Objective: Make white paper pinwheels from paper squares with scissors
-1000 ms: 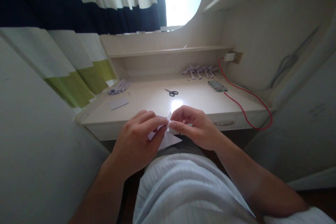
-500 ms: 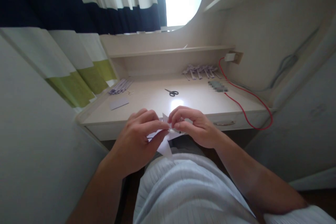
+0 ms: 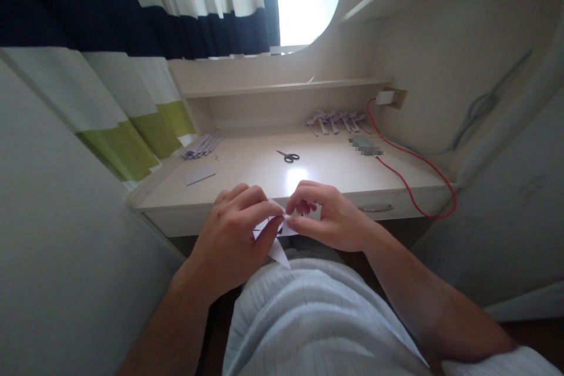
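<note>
In front of the desk's edge, above my lap, a folded white paper piece (image 3: 279, 254) with pointed flaps is between my two hands. My left hand (image 3: 240, 226) pinches it at the centre between thumb and index finger. The thumb and index finger of my right hand (image 3: 328, 214) close on the same central spot from the other side. My fingers cover the centre, so the exact fold there cannot be made out. Beyond my hands, a pair of dark-handled scissors (image 3: 289, 157) lies on the desk, its blades pointing left.
On the desk (image 3: 251, 170) a bundle of paper sticks (image 3: 202, 145) and a stack of grey-white paper (image 3: 200, 175) lie at left. Several paper pinwheel-like pieces (image 3: 337, 120) sit at the back. A red cable (image 3: 408, 182) loops over the right front edge from a blurred device (image 3: 365, 145).
My right fingertips have shifted slightly and curled at the paper's centre. The paper has turned a little, and its upper flap now shows less. Things on the desk stay put.
</note>
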`<move>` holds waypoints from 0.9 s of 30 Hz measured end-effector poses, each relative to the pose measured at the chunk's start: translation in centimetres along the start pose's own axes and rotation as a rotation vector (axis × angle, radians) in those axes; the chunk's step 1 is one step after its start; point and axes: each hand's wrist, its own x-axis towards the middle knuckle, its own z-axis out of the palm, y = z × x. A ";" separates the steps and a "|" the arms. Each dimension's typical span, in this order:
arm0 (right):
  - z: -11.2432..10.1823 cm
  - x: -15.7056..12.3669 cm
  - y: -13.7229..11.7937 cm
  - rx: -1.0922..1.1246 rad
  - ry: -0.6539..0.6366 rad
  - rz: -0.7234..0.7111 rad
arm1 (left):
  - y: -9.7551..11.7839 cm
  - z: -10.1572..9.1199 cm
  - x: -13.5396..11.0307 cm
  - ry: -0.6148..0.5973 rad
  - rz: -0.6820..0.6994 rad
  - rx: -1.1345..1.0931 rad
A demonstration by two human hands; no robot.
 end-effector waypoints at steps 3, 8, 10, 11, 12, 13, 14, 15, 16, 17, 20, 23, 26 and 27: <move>0.1 0.0 -0.1 -0.028 0.000 0.023 | 0.1 0.2 0.0 0.009 0.003 0.002; 0.1 0.1 -0.1 -0.020 -0.020 0.062 | 0.0 0.3 -0.2 0.010 0.005 -0.013; 0.1 0.0 -0.1 -0.021 -0.034 0.072 | 0.0 0.3 -0.2 0.011 0.008 -0.017; 0.0 -0.1 -0.1 -0.024 -0.040 0.075 | 0.0 0.3 -0.1 0.013 0.009 -0.018; 0.0 -0.1 -0.1 -0.028 -0.043 0.080 | 0.0 0.3 -0.1 0.016 0.010 -0.018; 0.0 -0.2 -0.1 -0.031 -0.045 0.084 | 0.0 0.3 -0.1 0.019 0.008 -0.018; 0.0 -0.2 -0.2 -0.033 -0.043 0.089 | 0.0 0.3 -0.1 0.024 0.008 -0.019; 0.0 -0.2 -0.2 -0.035 -0.041 0.093 | 0.0 0.2 -0.1 0.025 0.007 -0.021; 0.0 -0.3 -0.2 -0.036 -0.042 0.097 | 0.0 0.2 0.0 0.025 0.008 -0.022; 0.0 -0.3 -0.2 -0.036 -0.042 0.103 | 0.0 0.2 0.0 0.022 0.008 -0.021; 0.2 -0.3 -0.2 -0.016 -0.056 0.138 | 0.1 0.2 0.0 0.013 0.008 -0.001; 0.3 -0.4 -0.3 0.004 -0.055 0.159 | 0.1 0.3 0.0 0.018 0.004 0.037; 0.3 -0.4 -0.4 -0.002 -0.042 0.156 | 0.2 0.5 0.1 0.025 -0.003 0.063; 0.3 -0.3 -0.4 -0.008 -0.040 0.156 | 0.2 0.5 0.1 0.027 -0.007 0.064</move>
